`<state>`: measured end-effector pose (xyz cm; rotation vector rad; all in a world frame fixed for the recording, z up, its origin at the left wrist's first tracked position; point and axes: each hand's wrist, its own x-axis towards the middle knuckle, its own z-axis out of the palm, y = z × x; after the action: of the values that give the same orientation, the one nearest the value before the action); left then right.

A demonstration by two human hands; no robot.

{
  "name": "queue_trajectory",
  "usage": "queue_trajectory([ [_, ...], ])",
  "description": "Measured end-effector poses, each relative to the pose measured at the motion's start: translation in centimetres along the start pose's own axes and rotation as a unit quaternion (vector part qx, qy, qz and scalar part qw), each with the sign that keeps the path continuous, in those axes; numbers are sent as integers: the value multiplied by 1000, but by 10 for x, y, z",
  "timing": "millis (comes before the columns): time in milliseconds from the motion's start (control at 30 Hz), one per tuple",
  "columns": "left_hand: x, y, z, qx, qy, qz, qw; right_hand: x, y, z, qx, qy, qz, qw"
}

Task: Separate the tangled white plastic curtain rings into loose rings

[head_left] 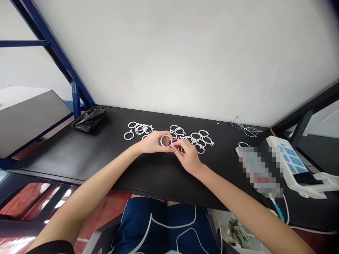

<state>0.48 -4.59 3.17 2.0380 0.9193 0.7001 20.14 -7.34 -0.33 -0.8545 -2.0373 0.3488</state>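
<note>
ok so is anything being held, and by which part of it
A white ring: the left hand holds it by its round hoop, and the right hand pinches at its small eyelet end.

On the flat black table [79,151], a crumpled black plastic bag [90,120] lies at the back left, with 1 loose group of thin white plastic rings [144,131] to its right and a 2nd group of rings [193,140] farther right. The left hand [153,142] and right hand [188,157] meet at 1 round white ring [161,141] near the gap between the groups. Behind the table stands a plain white wall [164,63], thin-rimmed eyeglasses [250,131] lie near it at the back right, and before these lies a blurred rectangular phone [258,171], left of a long white-and-blue power strip [291,158].
</note>
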Motion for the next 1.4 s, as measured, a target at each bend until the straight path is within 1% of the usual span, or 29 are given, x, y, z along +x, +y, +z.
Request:
queue_trajectory([
  [133,-1,-3,6,100,74,44,991,1,3,-1,6,-1,-2,1000],
  [233,-2,-6,8,145,94,79,982,1,3,0,8,-3,-18,1000],
  [300,-3,-6,9,161,95,85,979,2,3,0,5,0,-29,1000],
  [400,-3,-5,9,171,91,75,978,3,2,0,-6,3,-41,999],
  [633,-3,-3,9,171,93,75,978,5,1,-3,-30,-40,-45,998],
  [967,-4,-5,9,186,94,90,974,6,3,-6,-93,-71,-58,991],
  [1167,-4,-5,8,180,89,91,975,7,4,-7,-74,-77,-74,992],
  [1400,-5,-4,10,171,82,92,977,5,10,-5,-32,-92,-74,992],
])
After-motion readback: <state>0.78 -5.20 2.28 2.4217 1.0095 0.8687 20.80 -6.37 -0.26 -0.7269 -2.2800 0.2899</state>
